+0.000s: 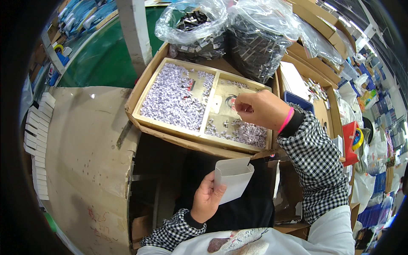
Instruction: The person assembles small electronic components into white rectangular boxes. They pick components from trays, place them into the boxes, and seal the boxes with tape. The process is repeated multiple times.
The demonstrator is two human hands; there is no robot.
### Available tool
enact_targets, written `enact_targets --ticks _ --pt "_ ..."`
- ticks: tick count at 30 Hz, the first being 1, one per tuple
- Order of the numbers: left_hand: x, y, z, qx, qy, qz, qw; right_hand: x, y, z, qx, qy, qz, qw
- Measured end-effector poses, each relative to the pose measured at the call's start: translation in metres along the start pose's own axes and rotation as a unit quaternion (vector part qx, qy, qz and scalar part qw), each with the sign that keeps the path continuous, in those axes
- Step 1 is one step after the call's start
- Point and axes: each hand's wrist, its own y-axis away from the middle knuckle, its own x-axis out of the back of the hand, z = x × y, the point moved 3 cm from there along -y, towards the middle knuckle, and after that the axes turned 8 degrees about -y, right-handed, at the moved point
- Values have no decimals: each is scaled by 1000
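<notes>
My left hand [205,199] is closed around a small white cardboard box [233,183], held upright below the tray with its top flap raised. Over the right compartment of a two-part wooden tray [209,104] hovers my right hand [265,109], its fingers curled and pinched together. What lies between those fingertips, if anything, is hidden. Many small whitish pieces [170,95] fill most of the left compartment. A smaller heap of such pieces [250,134] lies at the near edge of the right one, below my right hand.
The tray sits in a shallow cardboard carton [182,143]. Behind it stand two clear plastic bags of black parts [199,44] [258,51]. A blue bin [299,102] is at the right, with a red box [350,142] beyond. White boxes [38,148] line the left table [85,148].
</notes>
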Motion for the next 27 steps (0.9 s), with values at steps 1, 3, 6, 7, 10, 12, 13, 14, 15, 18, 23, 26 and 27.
enact_targets --ticks 1,3,6,7,10,12,13,14,15,18,23,26,27 --pt "0 0 0 1 -6 -4 1000 1 -1 -2 5 -23 5 1000" --pt "1 0 -1 4 -11 -9 1000 1 -13 -8 65 26 11 997" --pt "1 0 -1 11 -5 -7 1000 -1 -30 -13 87 32 26 995" --pt "2 -1 -2 17 -1 -5 1000 -4 -38 -16 100 20 38 994" --pt "3 -1 -2 23 9 -4 1000 -17 -61 -20 119 28 13 992" --pt "5 0 -2 21 10 -2 1000 -26 -75 -21 130 58 8 990" --pt "6 0 -1 18 7 -1 1000 -32 -82 -19 111 87 -7 990" --pt "7 1 -1 16 4 1 1000 -37 -88 -18 100 114 -17 988" --pt "8 1 -1 15 1 3 1000 -41 -92 -15 82 141 -30 986" --pt "10 2 0 10 -7 7 1000 -51 -102 -11 68 158 -69 983" --pt "13 3 4 -7 -30 12 999 -45 -97 -21 77 127 -23 989" --pt "16 3 6 -6 -28 29 999 -17 -72 -34 103 35 37 993" --pt "16 3 7 -13 -17 32 999 -8 -58 -39 112 -9 51 992"
